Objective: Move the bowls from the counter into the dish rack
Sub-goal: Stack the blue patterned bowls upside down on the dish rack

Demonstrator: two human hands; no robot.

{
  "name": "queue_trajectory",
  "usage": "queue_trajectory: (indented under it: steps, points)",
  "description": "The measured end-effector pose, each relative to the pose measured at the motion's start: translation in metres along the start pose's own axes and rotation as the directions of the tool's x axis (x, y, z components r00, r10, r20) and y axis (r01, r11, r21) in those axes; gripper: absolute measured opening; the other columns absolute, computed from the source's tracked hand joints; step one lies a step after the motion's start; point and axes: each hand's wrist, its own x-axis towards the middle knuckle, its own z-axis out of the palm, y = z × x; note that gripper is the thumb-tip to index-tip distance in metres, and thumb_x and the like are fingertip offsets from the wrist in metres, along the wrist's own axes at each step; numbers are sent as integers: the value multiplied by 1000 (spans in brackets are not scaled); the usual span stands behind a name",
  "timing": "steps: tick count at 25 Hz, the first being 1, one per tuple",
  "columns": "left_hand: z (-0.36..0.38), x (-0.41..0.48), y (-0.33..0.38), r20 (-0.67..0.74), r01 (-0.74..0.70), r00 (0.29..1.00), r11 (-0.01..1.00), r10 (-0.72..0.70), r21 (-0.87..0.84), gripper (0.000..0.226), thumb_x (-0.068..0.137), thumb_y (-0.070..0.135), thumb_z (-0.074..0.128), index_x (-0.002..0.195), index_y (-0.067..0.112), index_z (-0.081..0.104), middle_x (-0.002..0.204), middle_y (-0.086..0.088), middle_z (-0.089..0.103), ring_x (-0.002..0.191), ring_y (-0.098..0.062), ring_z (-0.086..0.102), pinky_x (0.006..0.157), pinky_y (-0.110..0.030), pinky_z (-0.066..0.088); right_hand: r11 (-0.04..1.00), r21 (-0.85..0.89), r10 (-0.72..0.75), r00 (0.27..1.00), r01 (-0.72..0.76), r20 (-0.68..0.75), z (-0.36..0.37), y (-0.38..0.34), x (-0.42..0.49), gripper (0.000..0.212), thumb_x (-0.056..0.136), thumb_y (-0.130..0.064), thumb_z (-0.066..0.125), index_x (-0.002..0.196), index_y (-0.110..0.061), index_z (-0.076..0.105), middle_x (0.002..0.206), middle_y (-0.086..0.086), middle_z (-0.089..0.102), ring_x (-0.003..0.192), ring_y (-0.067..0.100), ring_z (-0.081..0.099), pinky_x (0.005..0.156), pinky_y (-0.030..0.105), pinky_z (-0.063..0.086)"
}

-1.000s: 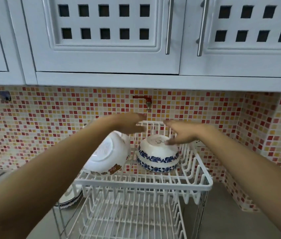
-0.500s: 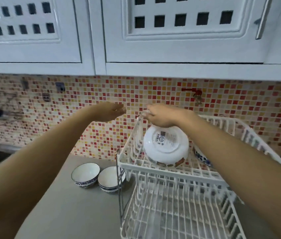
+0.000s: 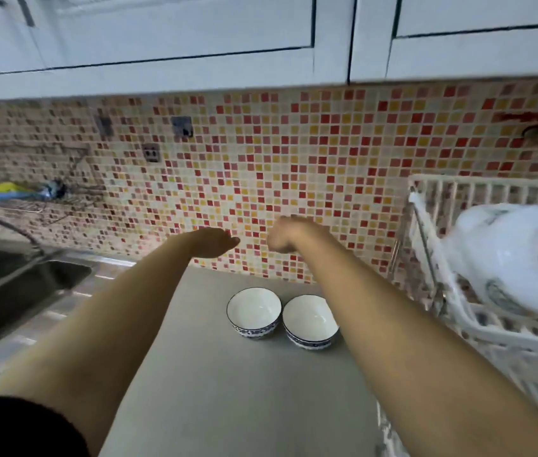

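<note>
two bowls [image 3: 254, 313] are left on the grey counter [image 3: 214, 390], sitting upright side by side with their rims all but touching, white inside with a blue band round the outside. they stand toward the far edge of the counter, close to the tiled wall [image 3: 261, 166] and just left of the dish rack [image 3: 491, 338], which reads to me as a waiting spot: close to where they are meant to go, so each carry is short.

both arms are stretched out over them. the left hand [image 3: 214, 242] is empty, fingers loosely spread and a little cupped, palm turned down, hanging in the air above and beyond the left bowl. the right hand [image 3: 289, 234] is also empty, fingers curled in loosely without closing on anything, above the right bowl [image 3: 310, 321]. neither hand touches a bowl. i'd guess one hand is meant for each bowl.

in the rack at the right edge a large white bowl [image 3: 518, 258] leans on its side, base facing out with a printed label showing, tilted so water can run off, i'd say. it is blurred, so i can't tell how it sits in the wires.

far left there is a sink [image 3: 13, 291], well apart from all this.
</note>
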Motion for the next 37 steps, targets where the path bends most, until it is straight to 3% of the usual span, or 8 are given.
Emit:
queue_trajectory:
  steps: [8,14,19,22,24,28,32,37]
  points:
    - [107,51,-64,160,94,985,983,-68,-158,60,100,44,24,140,1,40,149,-19,39,139,-33,35,114,-40,25,905,274,302,945,-325,126,187,38,40,57,94,-44,42,137,-7,36,139,13,48,125,33,48,98,38,41]
    - [184,68,-64,293,144,955,943,-53,-299,60,101,38,27,152,12,10,152,-21,33,141,-32,31,113,-33,23,662,628,379,905,-409,191,245,32,51,46,98,-30,41,134,-2,44,136,15,54,123,30,52,93,30,41]
    - [207,82,-75,327,124,945,941,-15,-316,57,101,38,28,147,5,25,150,-19,38,138,-32,36,111,-34,28,248,783,471,777,-570,417,283,29,92,45,98,-33,39,131,-3,43,109,18,62,65,28,63,44,25,49]
    - [210,81,-74,317,132,948,930,-18,-342,60,100,38,31,148,3,21,151,-18,36,139,-31,35,111,-33,27,-7,829,443,742,-559,504,302,32,106,40,93,-5,36,132,4,38,128,28,53,91,37,64,33,19,49]
    - [211,81,-73,323,176,945,909,-49,-377,65,99,39,32,150,3,13,152,-19,34,140,-30,33,111,-32,27,-149,853,392,762,-499,515,303,37,106,36,89,3,34,124,2,42,125,29,52,105,43,60,47,29,57]
    - [205,76,-81,287,291,944,819,-162,-494,67,97,36,40,149,2,12,146,-23,40,132,-37,43,108,-40,38,4,871,297,832,-491,468,297,33,89,37,89,3,32,123,2,46,108,27,59,71,26,62,55,28,57]
    - [163,64,-89,210,347,930,536,-301,-769,43,95,20,46,136,10,37,129,-19,48,110,-38,56,75,-47,58,234,907,143,935,-350,324,275,30,72,44,90,1,33,134,-8,31,128,16,46,102,35,59,52,20,56]
    - [98,16,-84,205,259,961,348,-184,-901,41,92,6,47,132,11,43,117,-14,54,107,-36,54,86,-51,53,578,816,-7,1000,-4,10,212,24,42,49,97,-11,37,143,-21,23,120,2,48,108,23,52,89,39,54]
